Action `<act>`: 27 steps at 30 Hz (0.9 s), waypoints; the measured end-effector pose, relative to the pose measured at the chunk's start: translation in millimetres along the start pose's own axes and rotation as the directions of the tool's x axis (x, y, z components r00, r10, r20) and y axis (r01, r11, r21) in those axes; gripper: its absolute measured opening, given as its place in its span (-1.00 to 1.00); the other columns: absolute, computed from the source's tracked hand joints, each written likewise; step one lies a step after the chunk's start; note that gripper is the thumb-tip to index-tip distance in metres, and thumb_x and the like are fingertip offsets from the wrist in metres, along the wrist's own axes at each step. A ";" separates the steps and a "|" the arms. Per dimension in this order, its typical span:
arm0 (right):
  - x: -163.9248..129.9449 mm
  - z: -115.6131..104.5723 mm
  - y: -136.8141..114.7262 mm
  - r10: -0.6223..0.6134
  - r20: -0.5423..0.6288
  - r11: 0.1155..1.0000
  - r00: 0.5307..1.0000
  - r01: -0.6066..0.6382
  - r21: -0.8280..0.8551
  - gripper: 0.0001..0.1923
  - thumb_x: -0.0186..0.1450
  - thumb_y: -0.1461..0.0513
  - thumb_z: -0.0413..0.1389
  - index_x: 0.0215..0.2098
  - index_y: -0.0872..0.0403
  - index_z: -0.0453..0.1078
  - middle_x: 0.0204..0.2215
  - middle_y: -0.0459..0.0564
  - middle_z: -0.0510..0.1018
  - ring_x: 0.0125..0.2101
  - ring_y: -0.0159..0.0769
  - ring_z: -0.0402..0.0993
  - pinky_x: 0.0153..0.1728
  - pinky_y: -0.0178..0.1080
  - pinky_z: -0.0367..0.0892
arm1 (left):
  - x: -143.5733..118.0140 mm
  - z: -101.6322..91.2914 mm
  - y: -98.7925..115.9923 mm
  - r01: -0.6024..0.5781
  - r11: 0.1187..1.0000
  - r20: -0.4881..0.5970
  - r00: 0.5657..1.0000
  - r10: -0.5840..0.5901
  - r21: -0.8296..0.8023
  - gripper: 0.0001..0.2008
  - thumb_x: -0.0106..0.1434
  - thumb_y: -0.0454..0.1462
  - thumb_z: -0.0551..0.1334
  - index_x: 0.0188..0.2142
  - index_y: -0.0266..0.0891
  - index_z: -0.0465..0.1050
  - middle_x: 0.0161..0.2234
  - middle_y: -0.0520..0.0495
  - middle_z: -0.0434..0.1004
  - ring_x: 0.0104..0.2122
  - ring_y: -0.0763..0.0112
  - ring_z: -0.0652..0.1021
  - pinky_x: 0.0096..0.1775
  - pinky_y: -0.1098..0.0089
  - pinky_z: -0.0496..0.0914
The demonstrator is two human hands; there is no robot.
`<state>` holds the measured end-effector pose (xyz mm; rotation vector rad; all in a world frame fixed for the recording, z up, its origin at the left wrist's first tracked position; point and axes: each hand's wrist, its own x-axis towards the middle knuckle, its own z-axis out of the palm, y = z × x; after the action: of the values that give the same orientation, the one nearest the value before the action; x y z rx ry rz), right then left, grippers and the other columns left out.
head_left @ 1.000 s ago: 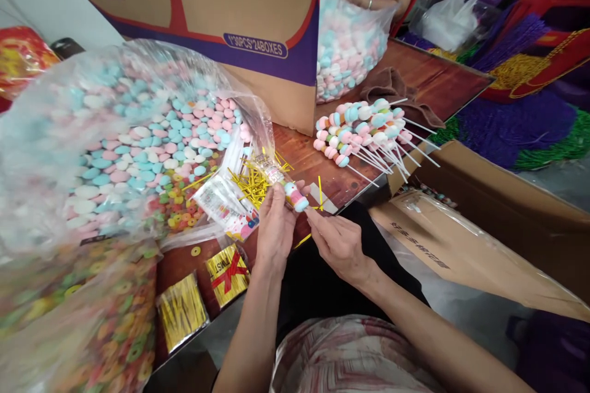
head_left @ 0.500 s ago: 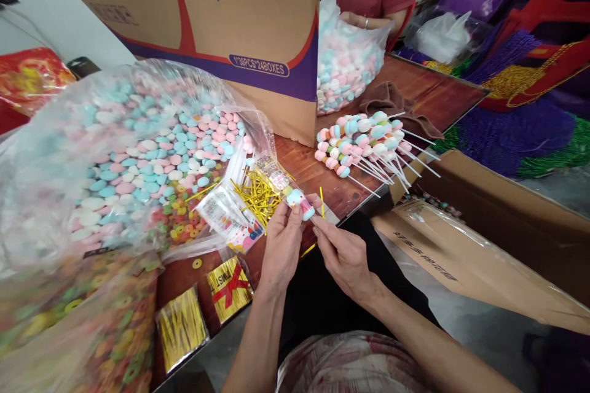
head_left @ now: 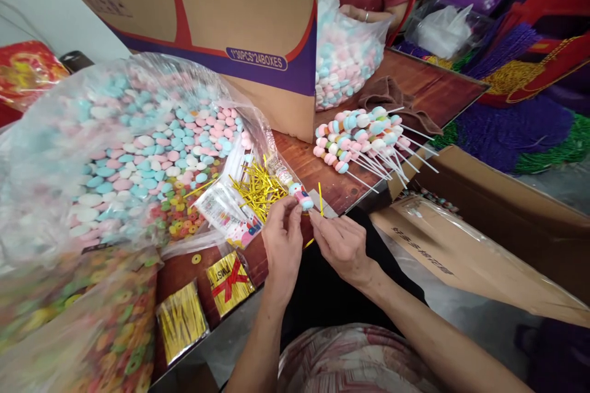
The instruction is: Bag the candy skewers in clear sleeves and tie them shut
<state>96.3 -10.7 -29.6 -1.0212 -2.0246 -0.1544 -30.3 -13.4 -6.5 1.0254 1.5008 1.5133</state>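
Wrapped candy skewer [head_left: 302,196]: long axis up-left, away from me; my left hand [head_left: 282,234] and right hand [head_left: 341,242] both pinch near end.

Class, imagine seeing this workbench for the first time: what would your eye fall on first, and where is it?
The big clear bag of pink, blue and white sweets spreads over the table's left side, before a tall carton. Right of the carton's near corner lies a pile of skewers. In the middle, the left hand and right hand meet at the near end of a wrapped skewer.
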 end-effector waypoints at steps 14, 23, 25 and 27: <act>-1.6 -0.9 6.6 -0.094 0.075 0.995 0.993 0.095 -0.018 -0.77 0.37 0.41 0.05 -0.05 0.18 0.46 -0.62 -0.12 0.50 -0.58 -0.42 0.39 -0.49 -0.24 0.21 | 8.6 -8.8 5.6 -0.135 0.960 0.139 0.985 0.103 0.243 -0.79 0.23 -0.37 0.26 -0.24 -0.05 0.64 -0.23 -0.07 0.59 -0.20 0.24 0.50 0.01 0.32 0.27; -3.8 -0.4 8.7 -0.063 0.119 0.998 0.991 0.063 0.008 -0.79 0.37 0.37 0.07 -0.08 0.15 0.49 -0.60 -0.12 0.49 -0.57 -0.42 0.41 -0.49 -0.24 0.20 | 19.5 -14.1 0.5 0.133 0.991 0.124 0.983 -0.133 0.013 -0.92 0.16 -0.39 0.33 -0.40 -0.18 0.57 -0.42 -0.01 0.54 -0.40 0.39 0.50 -0.25 0.44 0.32; -4.4 -1.1 8.2 -0.039 0.090 0.999 0.995 0.038 0.014 -0.77 0.37 0.38 0.07 -0.04 0.15 0.48 -0.58 -0.10 0.53 -0.56 -0.42 0.44 -0.48 -0.24 0.21 | 19.7 -12.9 -1.3 0.150 0.987 0.071 0.987 -0.146 -0.062 -0.97 0.19 -0.34 0.33 -0.37 -0.19 0.53 -0.43 0.03 0.51 -0.43 0.44 0.50 -0.29 0.46 0.33; -5.1 -2.0 7.4 -0.036 0.058 0.999 0.998 0.034 0.027 -0.75 0.36 0.38 0.09 -0.02 0.16 0.47 -0.56 -0.09 0.55 -0.56 -0.42 0.44 -0.47 -0.24 0.21 | 19.6 -10.3 -2.0 0.139 0.981 -0.011 0.990 -0.142 -0.136 -0.91 0.19 -0.27 0.35 -0.32 -0.19 0.48 -0.39 0.04 0.50 -0.40 0.47 0.51 -0.29 0.48 0.35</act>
<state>104.5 -9.8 -33.9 -0.9842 -2.0926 -0.1175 -47.4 0.6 -7.8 0.8104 1.4323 1.5062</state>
